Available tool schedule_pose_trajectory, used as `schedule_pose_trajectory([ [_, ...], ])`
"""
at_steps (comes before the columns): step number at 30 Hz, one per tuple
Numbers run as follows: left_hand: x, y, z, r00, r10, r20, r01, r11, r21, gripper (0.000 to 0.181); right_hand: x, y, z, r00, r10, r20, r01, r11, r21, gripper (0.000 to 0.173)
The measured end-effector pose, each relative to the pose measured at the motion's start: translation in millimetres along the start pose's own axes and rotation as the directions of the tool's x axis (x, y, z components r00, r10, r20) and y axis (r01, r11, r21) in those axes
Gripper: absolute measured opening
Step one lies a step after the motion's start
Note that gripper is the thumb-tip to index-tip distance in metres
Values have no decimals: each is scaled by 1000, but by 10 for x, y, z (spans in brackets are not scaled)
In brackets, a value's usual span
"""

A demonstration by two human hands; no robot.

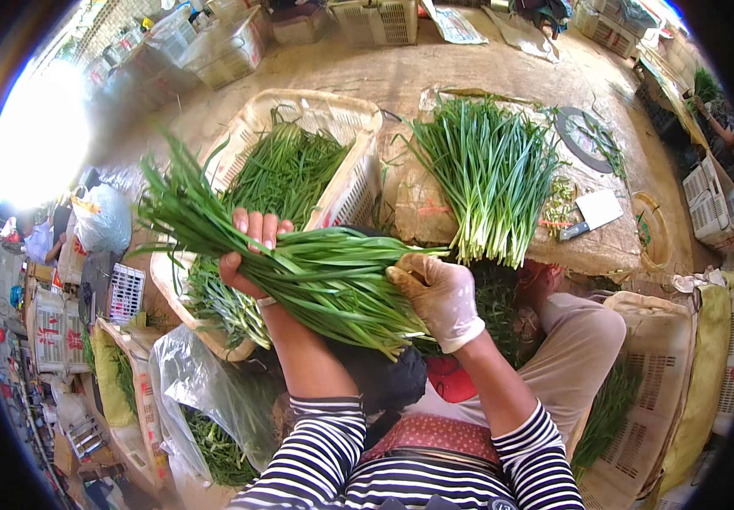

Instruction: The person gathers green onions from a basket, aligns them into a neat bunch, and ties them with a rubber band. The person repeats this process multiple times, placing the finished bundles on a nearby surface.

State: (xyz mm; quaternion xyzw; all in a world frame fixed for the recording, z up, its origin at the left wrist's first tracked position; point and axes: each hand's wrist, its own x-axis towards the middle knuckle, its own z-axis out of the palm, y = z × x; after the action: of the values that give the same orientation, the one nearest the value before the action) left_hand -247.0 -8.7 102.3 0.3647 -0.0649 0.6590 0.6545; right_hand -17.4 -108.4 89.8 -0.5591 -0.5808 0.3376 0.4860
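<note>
My bare left hand (249, 245) is wrapped around a loose bunch of garlic chives (335, 274) held across my lap. Its leaf tips fan out to the upper left, and its pale stem ends lie toward my right hand. A stained, thin glove covers my right hand (437, 293), whose fingers pinch the bunch at its right end. Beyond it, a thick pile of chives (488, 172) with white stem ends toward me rests on a cardboard-covered work surface (427, 197). A cleaver (593, 213) lies at that pile's right, near small trimmings (558, 201).
An off-white plastic crate (357, 153) ahead holds more greens. At lower left stands a clear plastic bag (195, 370) of greens. Another crate (654, 376) is by my right knee. A dark flat ring (577, 140) lies behind the cleaver. People are partly visible at both sides.
</note>
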Motion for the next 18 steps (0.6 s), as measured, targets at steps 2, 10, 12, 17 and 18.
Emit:
schedule_pose_trajectory([
  [2,-35,64,-10,999,19,-40,-19,1000,8,32,59,19,35,995,60,84,-69,991,114,11],
  [10,-77,70,-4,993,-7,-119,13,999,52,32,101,-85,-69,944,20,331,60,971,-229,15],
  [12,-80,96,-55,995,-17,-102,22,999,45,32,22,-91,-162,928,57,368,52,959,-280,17],
  [17,-97,84,-107,999,25,-26,-26,998,-63,31,-479,511,-579,835,332,439,25,774,-632,21],
  [18,-113,75,-121,999,31,-26,-33,996,-78,31,-606,712,-668,812,419,406,0,696,-718,20],
])
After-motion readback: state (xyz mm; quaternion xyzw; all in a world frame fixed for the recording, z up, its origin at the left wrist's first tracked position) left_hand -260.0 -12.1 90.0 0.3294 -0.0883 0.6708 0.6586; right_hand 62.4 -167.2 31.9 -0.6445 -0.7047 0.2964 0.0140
